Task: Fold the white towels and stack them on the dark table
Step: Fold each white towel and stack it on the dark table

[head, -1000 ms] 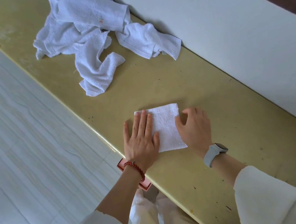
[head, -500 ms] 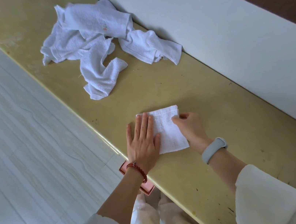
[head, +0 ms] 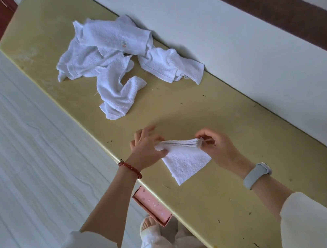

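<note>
Right hand: pinches one top corner of the folded towel.
Left hand: thumb on the towel's other top corner, fingers spread.
Folded towel: held up between both hands, lower corner hanging toward the yellow table.
Unfolded towels: crumpled heap on the table, well beyond the left hand.
Pink box: under the table edge, below the left wrist.

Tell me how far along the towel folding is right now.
Done: no finished stack shows anywhere in view. In hand: one folded towel is lifted by its top edge, the left hand gripping one end and the right hand pinching the other, above the yellow table. Left: the crumpled towel pile further along the table is unfolded.
</note>
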Available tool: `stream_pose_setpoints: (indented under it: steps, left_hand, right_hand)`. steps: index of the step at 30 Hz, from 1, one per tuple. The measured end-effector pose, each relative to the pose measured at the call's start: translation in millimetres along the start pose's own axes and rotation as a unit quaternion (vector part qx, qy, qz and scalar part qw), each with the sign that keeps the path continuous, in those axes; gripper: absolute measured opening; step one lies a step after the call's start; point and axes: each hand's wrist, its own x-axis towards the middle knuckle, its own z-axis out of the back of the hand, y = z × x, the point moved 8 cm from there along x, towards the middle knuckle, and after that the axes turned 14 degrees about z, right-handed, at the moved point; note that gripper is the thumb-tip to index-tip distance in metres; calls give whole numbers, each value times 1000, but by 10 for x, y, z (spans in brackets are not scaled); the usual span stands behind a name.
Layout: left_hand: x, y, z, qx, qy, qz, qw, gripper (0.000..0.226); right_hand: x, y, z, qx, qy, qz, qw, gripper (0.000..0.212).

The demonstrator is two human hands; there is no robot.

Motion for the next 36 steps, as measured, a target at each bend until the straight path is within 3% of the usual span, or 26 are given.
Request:
stream_pose_setpoints:
  steps: [3,6,11,14,18,21,23,26,31,36]
  left_hand:
    - [-94,8,59,-114,43,8,992,24]
    - [-350,194,189,-334,78,47,938,17]
    - [-813,961,567,-461,-27,138,876,53]
    - [-1119,1526,853,-515,-108,187,830,31]
    - [-1465,2370,1078,-655,-47,208,725,22]
    - [-1732,3123,1351,-688,-41,219,691,17]
    - [-1902,3667,1603,-680,-79,231,691,12]
    - [-2198,4452,2153,-613,-193,239,728,25]
    - [-2661,5460,3142,-413,-376,259,788,14]
    - [-2714,6245,3813,-367,-396,253,803,28]
  right_hand:
    - [0,22,60,16,-41,-30,999,12]
    - [38,50,-51,32,-27,-90,995,5]
    - [292,476,-755,41,54,-96,993,12]
    - [454,858,-1386,40,83,-75,993,9]
    - [557,1351,-2364,49,110,-66,991,4]
    - [607,1815,-3160,24,156,-67,985,3]
    - [621,2157,-3713,22,183,-79,980,7]
    - [635,2648,-4598,29,232,-89,968,35]
    - [793,3565,-5845,10,262,-5,965,6]
    - [1096,4301,-6841,-18,269,84,959,13]
